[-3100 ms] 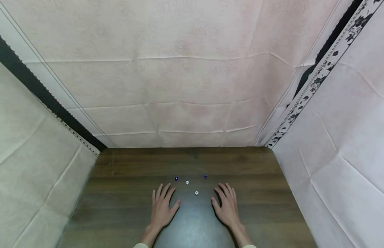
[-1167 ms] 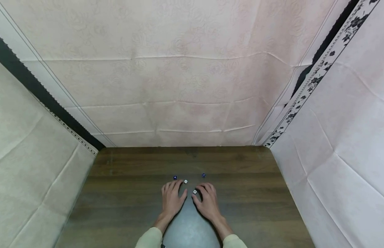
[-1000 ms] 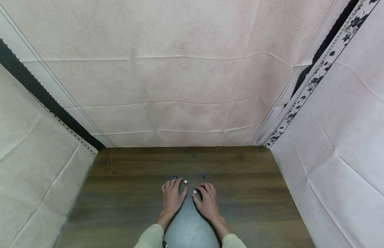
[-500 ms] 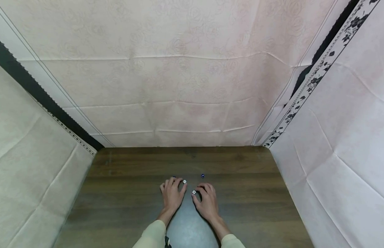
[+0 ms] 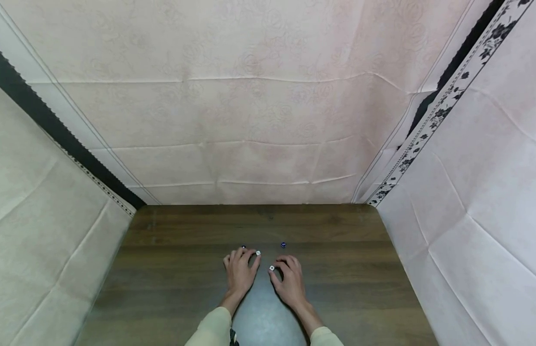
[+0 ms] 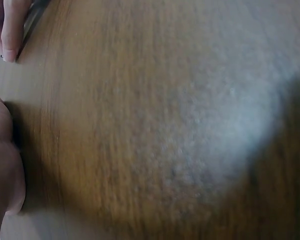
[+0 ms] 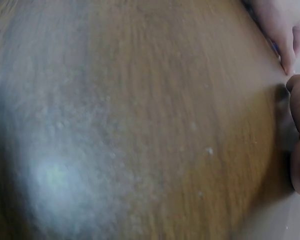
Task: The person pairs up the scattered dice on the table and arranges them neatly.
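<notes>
My left hand [image 5: 239, 274] pinches a small white die [image 5: 258, 253] at the tips of its thumb and forefinger. To the right and nearer me, my right hand [image 5: 289, 283] holds another white die [image 5: 271, 268] between thumb and forefinger. Just beyond the left fingers a blue die [image 5: 243, 247] shows only in part, the rest hidden behind them. A second blue die [image 5: 283, 245] lies past the right hand, untouched. In both wrist views only parts of the hands show at the edge, and neither white die is plain there.
The brown wood-grain table [image 5: 185, 230] carries the dice and both hands. Pale cloth [image 5: 268, 120] hangs behind its far edge, with more cloth [image 5: 475, 230] on the right and on the left [image 5: 56, 230].
Both hands have come inward from either side, and their thumbs and forefingers have closed on the two white dice. The left fingers now partly cover one blue die. The dice have hardly shifted.
</notes>
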Demonstrator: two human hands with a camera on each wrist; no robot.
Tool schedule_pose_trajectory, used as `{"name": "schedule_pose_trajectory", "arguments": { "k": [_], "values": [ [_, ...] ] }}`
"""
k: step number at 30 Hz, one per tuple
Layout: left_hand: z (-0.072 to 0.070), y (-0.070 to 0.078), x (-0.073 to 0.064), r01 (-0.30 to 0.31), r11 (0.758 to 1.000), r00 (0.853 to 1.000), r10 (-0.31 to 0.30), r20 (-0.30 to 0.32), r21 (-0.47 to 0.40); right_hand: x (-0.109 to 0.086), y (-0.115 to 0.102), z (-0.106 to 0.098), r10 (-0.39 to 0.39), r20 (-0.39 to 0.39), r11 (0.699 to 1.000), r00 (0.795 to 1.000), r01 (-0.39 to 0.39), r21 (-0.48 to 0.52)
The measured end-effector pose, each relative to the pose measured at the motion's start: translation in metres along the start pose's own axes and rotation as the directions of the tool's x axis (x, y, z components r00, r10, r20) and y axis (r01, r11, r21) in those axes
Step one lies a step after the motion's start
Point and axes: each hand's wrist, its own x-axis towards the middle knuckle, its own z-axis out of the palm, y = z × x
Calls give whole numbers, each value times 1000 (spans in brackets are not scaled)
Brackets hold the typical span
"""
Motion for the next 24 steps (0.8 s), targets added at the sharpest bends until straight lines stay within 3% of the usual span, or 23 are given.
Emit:
{"name": "schedule_pose_trajectory", "arguments": {
  "k": [8,13,18,24],
  "values": [
    [1,-2,0,4,1000,1000,-4,4,-15,-4,-1,-11,-30,33,996,999,27,81],
    [2,-3,1,-7,1000,1000,7,-17,-7,-10,-4,-17,-52,92,996,994,45,82],
    [-1,-1,1,12,1000,1000,-11,11,-13,-14,-7,-20,-45,146,997,988,34,75],
    [-2,1,1,18,1000,999,-17,27,-5,-18,-4,-18,-96,104,993,990,88,78]
  ]
}}
